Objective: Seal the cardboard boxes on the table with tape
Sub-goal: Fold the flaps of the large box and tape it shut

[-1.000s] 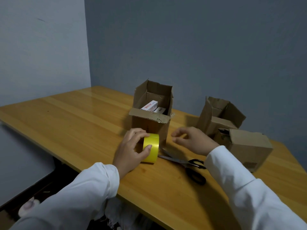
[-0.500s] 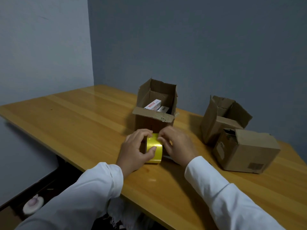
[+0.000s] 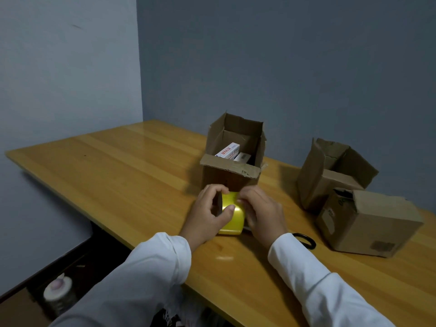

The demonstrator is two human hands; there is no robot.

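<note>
Down on the wooden table (image 3: 122, 175), the left hand (image 3: 207, 213) is gripping the yellow tape roll (image 3: 232, 215), thumb curled over it, while the right hand (image 3: 262, 213) is pinching at its top edge. Behind is standing an open cardboard box (image 3: 233, 159); rightward, two more boxes (image 3: 368, 223) are sitting.

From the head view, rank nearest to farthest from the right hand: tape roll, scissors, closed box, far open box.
1. tape roll: touching the right hand, at its left.
2. scissors: beside the wrist.
3. closed box: right.
4. far open box: right, behind it.
</note>
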